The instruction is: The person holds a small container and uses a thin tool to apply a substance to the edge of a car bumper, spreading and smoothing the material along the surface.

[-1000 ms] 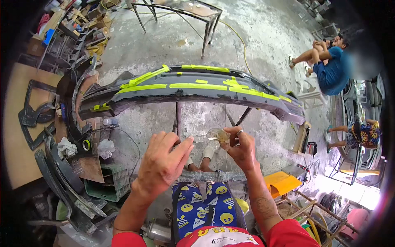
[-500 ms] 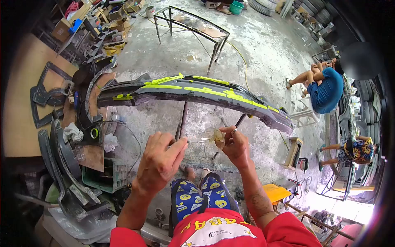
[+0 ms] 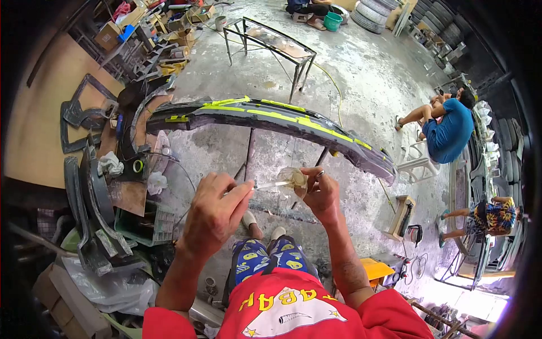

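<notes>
My left hand (image 3: pixel 217 207) pinches the handle end of a thin white stick (image 3: pixel 270 185). The stick's other end reaches into a small clear plastic cup (image 3: pixel 293 179), with some yellowish stuff visible in it. My right hand (image 3: pixel 320 195) holds that cup by its rim between thumb and fingers; a ring is on one finger. Beyond both hands lies a long dark bumper (image 3: pixel 276 125) with strips of yellow-green tape (image 3: pixel 305 122), resting on a stand whose legs (image 3: pixel 251 152) show below it. Neither hand touches the bumper.
A metal frame table (image 3: pixel 276 44) stands beyond the bumper. Dark curved parts (image 3: pixel 96 198), a tape roll (image 3: pixel 138 165) and a green crate (image 3: pixel 144 226) are at left. At right, a person in blue (image 3: pixel 450 131) sits on a white stool (image 3: pixel 418 165); another person (image 3: pixel 490 217) stands farther down.
The view has shifted a little, and more of my feet shows. The white stick and cup are now slightly lower-left in view, still held by the same hands.
</notes>
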The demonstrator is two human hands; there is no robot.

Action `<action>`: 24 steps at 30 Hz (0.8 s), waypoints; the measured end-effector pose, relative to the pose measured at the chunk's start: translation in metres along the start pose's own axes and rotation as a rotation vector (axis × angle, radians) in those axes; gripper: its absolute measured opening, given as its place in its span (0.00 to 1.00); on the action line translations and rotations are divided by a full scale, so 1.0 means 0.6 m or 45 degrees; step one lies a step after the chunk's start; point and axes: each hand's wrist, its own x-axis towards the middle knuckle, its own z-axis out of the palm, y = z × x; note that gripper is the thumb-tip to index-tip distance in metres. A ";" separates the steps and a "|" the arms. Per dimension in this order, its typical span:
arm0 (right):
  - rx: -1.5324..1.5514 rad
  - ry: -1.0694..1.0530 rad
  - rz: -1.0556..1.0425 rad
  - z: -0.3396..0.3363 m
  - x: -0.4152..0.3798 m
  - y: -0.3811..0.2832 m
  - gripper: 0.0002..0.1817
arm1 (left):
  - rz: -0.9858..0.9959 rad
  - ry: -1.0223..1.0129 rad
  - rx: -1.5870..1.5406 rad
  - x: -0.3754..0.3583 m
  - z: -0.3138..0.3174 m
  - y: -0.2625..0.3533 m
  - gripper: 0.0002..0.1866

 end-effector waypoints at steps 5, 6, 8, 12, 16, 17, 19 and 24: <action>0.040 0.013 -0.018 -0.027 -0.030 -0.013 0.24 | 0.037 0.014 -0.007 -0.009 0.033 0.031 0.11; 0.036 0.024 -0.020 -0.034 -0.033 -0.014 0.24 | 0.041 -0.010 -0.005 -0.011 0.034 0.036 0.11; 0.048 0.017 -0.006 -0.047 -0.041 -0.017 0.24 | 0.026 -0.023 -0.006 -0.024 0.021 0.049 0.11; 0.046 0.022 0.017 -0.059 -0.056 -0.015 0.23 | -0.007 0.043 0.001 -0.034 0.000 0.078 0.12; 0.083 0.042 0.021 -0.065 -0.063 -0.015 0.22 | -0.013 0.082 0.053 -0.032 -0.016 0.106 0.12; 0.064 0.036 0.022 -0.068 -0.064 -0.016 0.22 | -0.005 0.077 0.077 -0.032 -0.016 0.113 0.12; 0.050 0.025 0.017 -0.069 -0.066 -0.020 0.21 | -0.003 0.074 0.108 -0.029 -0.011 0.121 0.11; 0.038 0.034 0.034 -0.075 -0.072 -0.030 0.23 | 0.003 -0.141 0.210 -0.014 0.015 0.146 0.09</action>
